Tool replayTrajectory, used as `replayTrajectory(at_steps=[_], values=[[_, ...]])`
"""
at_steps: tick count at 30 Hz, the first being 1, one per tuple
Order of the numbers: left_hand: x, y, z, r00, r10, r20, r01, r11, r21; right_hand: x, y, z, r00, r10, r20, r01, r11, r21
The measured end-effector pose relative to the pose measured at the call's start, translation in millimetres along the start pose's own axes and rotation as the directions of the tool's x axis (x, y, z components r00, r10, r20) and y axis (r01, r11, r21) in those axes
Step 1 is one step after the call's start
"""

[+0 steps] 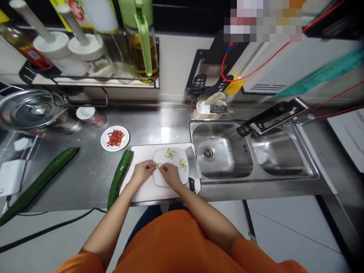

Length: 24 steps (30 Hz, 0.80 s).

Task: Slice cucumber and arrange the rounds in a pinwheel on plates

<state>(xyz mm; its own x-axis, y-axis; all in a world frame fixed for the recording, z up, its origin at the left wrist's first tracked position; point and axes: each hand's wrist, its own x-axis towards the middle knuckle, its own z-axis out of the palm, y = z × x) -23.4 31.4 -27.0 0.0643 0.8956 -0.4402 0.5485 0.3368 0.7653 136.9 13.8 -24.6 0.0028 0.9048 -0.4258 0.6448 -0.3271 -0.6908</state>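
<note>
Over a white square plate, my left hand and my right hand face each other with fingers pinched. A thin cucumber slice shows between the fingertips, at the plate's left side. Two pinwheels of cucumber slices lie on the plate, one cucumber pinwheel at the top and another cucumber pinwheel at the right. Beneath the plate is a white cutting board. A cleaver rests along the board's right edge, its black handle toward me. Left of the board lies a cut cucumber.
A small plate of red pieces sits behind the board. Farther left are a long cucumber, a lidded jar and a steel pot. At right are a double sink and black faucet. Bottles crowd a wall rack.
</note>
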Motion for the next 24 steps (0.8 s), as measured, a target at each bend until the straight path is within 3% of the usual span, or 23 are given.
replayTrajectory(at_steps=[4, 9, 16, 24], values=[[3, 4, -2, 0.987, 0.152, 0.048, -0.159, 0.969, 0.191, 5, -4, 4, 0.999, 0.037, 0.004, -0.036, 0.991, -0.130], [7, 8, -1, 0.971, 0.231, 0.068, -0.240, 0.918, 0.315, 7, -7, 7, 0.998, 0.063, 0.007, -0.061, 0.982, -0.181], [9, 12, 2, 0.969, 0.235, 0.070, -0.242, 0.867, 0.436, 8, -10, 7, 0.997, 0.081, 0.013, -0.076, 0.972, -0.224], [10, 15, 4, 0.975, 0.213, 0.059, -0.216, 0.861, 0.461, 7, -12, 7, 0.995, 0.090, 0.033, -0.076, 0.953, -0.294]])
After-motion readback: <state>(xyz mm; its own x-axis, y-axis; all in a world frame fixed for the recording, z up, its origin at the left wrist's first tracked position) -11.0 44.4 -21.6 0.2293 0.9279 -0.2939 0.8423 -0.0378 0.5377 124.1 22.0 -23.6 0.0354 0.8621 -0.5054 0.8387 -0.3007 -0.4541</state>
